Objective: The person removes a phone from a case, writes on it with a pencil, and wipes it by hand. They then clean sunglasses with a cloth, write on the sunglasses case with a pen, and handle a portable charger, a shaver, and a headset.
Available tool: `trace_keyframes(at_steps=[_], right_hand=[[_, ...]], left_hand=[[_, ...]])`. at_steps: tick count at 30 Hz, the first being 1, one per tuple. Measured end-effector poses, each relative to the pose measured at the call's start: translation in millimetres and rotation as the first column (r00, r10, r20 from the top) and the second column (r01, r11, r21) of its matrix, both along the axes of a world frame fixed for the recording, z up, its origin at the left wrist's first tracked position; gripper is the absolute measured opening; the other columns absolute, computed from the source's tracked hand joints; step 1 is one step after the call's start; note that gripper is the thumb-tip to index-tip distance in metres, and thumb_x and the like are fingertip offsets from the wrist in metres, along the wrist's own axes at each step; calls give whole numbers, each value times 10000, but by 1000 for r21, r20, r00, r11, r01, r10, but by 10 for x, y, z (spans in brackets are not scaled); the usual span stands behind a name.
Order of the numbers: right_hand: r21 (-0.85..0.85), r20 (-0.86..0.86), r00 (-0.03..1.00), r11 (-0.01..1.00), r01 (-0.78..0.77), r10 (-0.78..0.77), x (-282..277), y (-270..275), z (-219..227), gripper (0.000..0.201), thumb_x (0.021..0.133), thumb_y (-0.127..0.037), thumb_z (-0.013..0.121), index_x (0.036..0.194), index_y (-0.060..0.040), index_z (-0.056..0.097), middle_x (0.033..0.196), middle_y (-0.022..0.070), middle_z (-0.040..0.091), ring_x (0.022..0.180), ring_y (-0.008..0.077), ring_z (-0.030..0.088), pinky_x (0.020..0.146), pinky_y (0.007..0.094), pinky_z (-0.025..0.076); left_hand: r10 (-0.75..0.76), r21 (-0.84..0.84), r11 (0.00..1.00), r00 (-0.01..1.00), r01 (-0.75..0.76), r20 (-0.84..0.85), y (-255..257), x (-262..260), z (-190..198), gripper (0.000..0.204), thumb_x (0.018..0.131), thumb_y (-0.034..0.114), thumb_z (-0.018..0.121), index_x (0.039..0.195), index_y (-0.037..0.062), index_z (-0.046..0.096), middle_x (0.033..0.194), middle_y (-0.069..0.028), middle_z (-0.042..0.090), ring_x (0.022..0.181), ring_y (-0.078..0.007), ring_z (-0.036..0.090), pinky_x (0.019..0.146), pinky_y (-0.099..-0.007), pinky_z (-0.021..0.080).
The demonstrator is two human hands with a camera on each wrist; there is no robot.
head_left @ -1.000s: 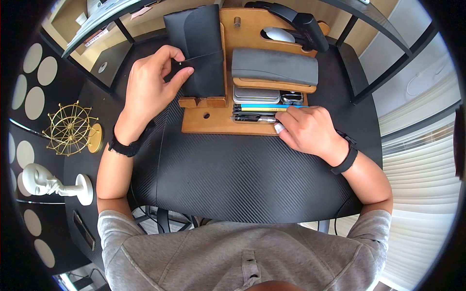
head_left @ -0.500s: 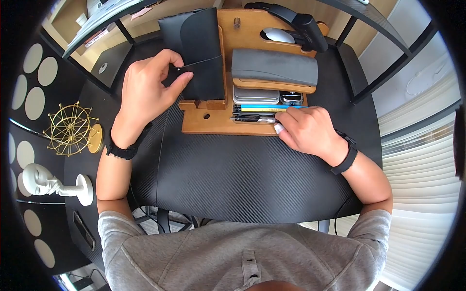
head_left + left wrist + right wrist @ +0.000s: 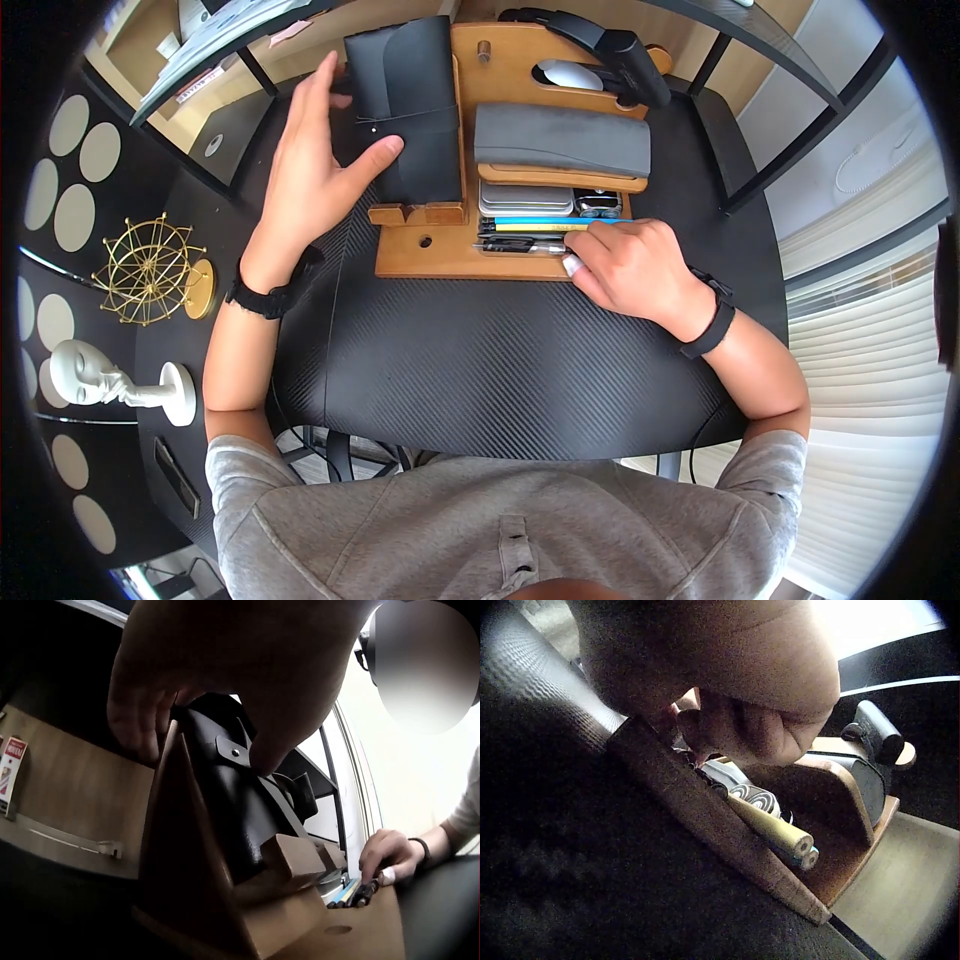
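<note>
Left hand [image 3: 318,160] against black leather pouch [image 3: 405,105], fingers extended along its far left side, thumb laid across its front just below the snap tab; grip loose, nearly flat, not closed round the pouch. Pouch standing upright in left slot of wooden organiser [image 3: 440,255], lower edge behind two small wooden blocks. Right hand [image 3: 625,268] at front right of organiser, fingers curled down onto row of pens [image 3: 525,235] in front tray; from right wrist view, fingertips [image 3: 705,731] bunched on pen ends, exact hold on a single pen not discernible. Grey case [image 3: 562,140] on upper shelf, well apart from both hands. Organiser resting on black textured surface [image 3: 500,370]. Gold wire ornament [image 3: 145,268] off to the left.
</note>
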State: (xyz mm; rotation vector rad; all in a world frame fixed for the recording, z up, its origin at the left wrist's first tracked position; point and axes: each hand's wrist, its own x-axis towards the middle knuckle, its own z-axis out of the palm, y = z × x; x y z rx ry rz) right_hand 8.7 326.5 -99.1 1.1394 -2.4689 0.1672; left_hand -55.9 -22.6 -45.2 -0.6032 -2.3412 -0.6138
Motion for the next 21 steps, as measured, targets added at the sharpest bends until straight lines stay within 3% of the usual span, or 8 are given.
trace_keyframes(at_steps=[4, 7, 13, 16, 19, 21], right_hand=[[0, 1, 1000, 1000, 2, -2, 7, 4, 7, 173, 862, -226, 700, 860, -72, 621, 733, 68, 624, 619, 242, 679, 546, 382, 546], [-7, -1, 1000, 1000, -3, 3, 3, -7, 8, 173, 867, -226, 699, 862, -71, 625, 735, 69, 631, 619, 244, 681, 547, 382, 547], [-10, 2, 1000, 1000, -5, 5, 1, -1, 2, 165, 872, -224, 698, 865, -73, 630, 739, 69, 641, 618, 246, 683, 546, 384, 549], [-8, 1, 1000, 1000, -4, 4, 1, -6, 6, 163, 872, -221, 697, 861, -73, 628, 733, 69, 636, 612, 246, 680, 544, 386, 548], [-7, 9, 1000, 1000, -2, 2, 3, -6, 11, 163, 873, -219, 696, 854, -74, 623, 728, 69, 631, 606, 248, 677, 541, 387, 547], [-12, 8, 1000, 1000, -4, 5, 0, -5, 6, 164, 874, -219, 695, 850, -75, 619, 725, 70, 629, 603, 249, 675, 538, 388, 546]], left_hand=[[-64, 131, 990, 988, 46, 143, 17, 13, 15, 1004, 814, 288, 865, 1623, 97, 303, 1580, -151, 437, 1389, -318, 510, 1043, -442, 489], [-143, 105, 984, 990, 141, 7, 25, 5, 39, 1003, 806, 287, 867, 1623, 110, 311, 1595, -140, 431, 1414, -314, 489, 1089, -465, 456], [-204, 81, 975, 979, 205, -18, -55, 35, 160, 943, 786, 293, 876, 1575, 120, 389, 1580, -119, 456, 1418, -300, 485, 1131, -450, 416], [-256, 115, 957, 962, 267, -99, -81, 41, 181, 860, 783, 220, 888, 1508, 81, 446, 1545, -121, 478, 1402, -286, 500, 1130, -430, 419], [-346, 339, 860, 924, 381, -161, -38, 68, 106, 840, 786, 123, 891, 1484, 43, 431, 1501, -143, 488, 1388, -269, 505, 1124, -422, 425], [-414, 445, 773, 891, 451, -184, 9, 113, 107, 862, 821, 27, 850, 1526, 22, 354, 1483, -183, 473, 1276, -241, 589, 1047, -369, 502]])
